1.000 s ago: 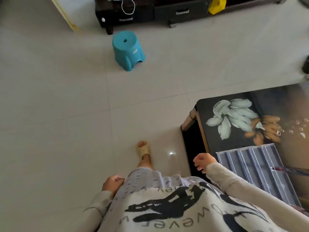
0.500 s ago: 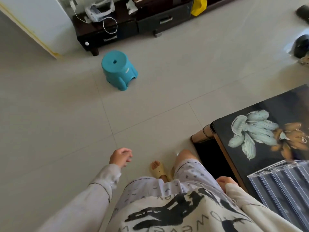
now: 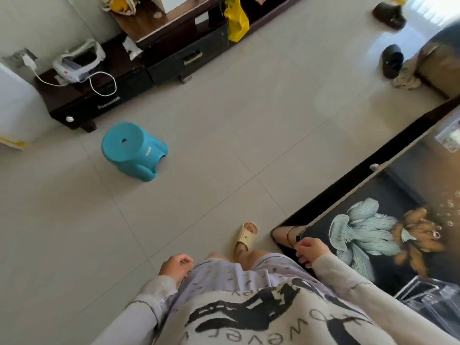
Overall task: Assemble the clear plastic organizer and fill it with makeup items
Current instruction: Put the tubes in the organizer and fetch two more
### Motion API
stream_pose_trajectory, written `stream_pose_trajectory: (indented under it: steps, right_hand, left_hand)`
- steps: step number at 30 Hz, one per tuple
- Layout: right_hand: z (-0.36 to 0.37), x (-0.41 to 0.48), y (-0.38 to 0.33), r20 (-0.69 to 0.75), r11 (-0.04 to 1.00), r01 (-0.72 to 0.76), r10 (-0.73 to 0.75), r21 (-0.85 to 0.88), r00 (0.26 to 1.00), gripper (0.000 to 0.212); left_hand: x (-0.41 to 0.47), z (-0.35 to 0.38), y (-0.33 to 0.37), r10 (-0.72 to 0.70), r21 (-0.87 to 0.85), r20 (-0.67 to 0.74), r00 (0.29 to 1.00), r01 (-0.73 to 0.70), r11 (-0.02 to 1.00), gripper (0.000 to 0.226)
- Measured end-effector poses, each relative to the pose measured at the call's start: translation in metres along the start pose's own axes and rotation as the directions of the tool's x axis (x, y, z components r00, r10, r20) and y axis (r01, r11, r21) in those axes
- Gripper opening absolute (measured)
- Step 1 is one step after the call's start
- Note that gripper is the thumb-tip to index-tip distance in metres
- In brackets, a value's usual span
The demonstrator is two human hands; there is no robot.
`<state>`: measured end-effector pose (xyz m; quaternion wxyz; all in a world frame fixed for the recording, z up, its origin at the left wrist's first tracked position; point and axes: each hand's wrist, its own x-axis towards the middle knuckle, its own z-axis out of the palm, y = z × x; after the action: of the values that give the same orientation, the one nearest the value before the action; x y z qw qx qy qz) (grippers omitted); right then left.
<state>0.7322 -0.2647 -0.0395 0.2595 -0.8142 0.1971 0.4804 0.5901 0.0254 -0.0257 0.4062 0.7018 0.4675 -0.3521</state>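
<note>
- Clear plastic organizer point(image 3: 428, 300) parts lie at the lower right of the frame, on the dark glass counter point(image 3: 403, 190) with its printed pale flower. They are at the near edge, beside my right sleeve.
- My right hand point(image 3: 310, 252) hangs at the counter's near corner, lower centre-right. Its fingers point(image 3: 302, 257) are loosely curled downward and hold nothing. I cannot tell whether they touch the corner.
- My left hand point(image 3: 175, 266) hangs by my hip at lower centre, fingers loosely curled in, also holding nothing.
- Pale tiled floor point(image 3: 224, 145) fills most of the frame, and my foot in a cream slipper point(image 3: 245, 236) stands just left of the counter corner.
- The counter's long edge runs diagonally from lower centre to the right edge of the frame.
- A teal stool point(image 3: 132, 150) stands at centre left, well apart from me, with open floor between us.
- A low dark cabinet point(image 3: 104, 100) lines the wall at upper left, with a yellow bag point(image 3: 236, 21) further along it at top centre.
- Two dark slippers point(image 3: 392, 61) lie on the floor at upper right.
</note>
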Motion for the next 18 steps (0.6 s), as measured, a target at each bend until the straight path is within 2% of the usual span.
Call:
stream_pose_trajectory:
  steps: [2, 6, 9, 14, 18]
  right_hand:
    - [-0.018, 0.008, -0.029, -0.022, 1.000, 0.026, -0.026, 0.017, 0.999, 0.031]
    - [-0.052, 0.020, -0.074, -0.062, 0.993, 0.094, -0.089, 0.075, 0.994, 0.015]
    - [-0.069, 0.032, -0.093, -0.078, 0.985, 0.098, -0.087, 0.142, 0.993, 0.018]
    - [-0.085, 0.056, -0.117, -0.085, 0.964, 0.020, 0.003, 0.267, 0.996, 0.022]
    - [-0.092, 0.071, -0.128, -0.104, 0.908, -0.085, 0.140, 0.409, 0.985, 0.017]
  left_hand:
    - [0.014, -0.012, 0.021, 0.000, 0.009, 0.000, 1.000, 0.000, 1.000, 0.016]
    - [0.033, -0.035, 0.067, 0.030, 0.118, 0.006, 1.000, -0.030, 0.993, 0.015]
    - [0.050, -0.052, 0.112, 0.054, 0.156, 0.032, 0.998, -0.059, 0.986, 0.012]
    - [0.096, -0.078, 0.201, 0.089, 0.196, 0.060, 0.994, -0.100, 0.975, 0.015]
    - [0.138, -0.097, 0.289, 0.170, 0.372, 0.129, 0.977, -0.207, 0.905, 0.013]
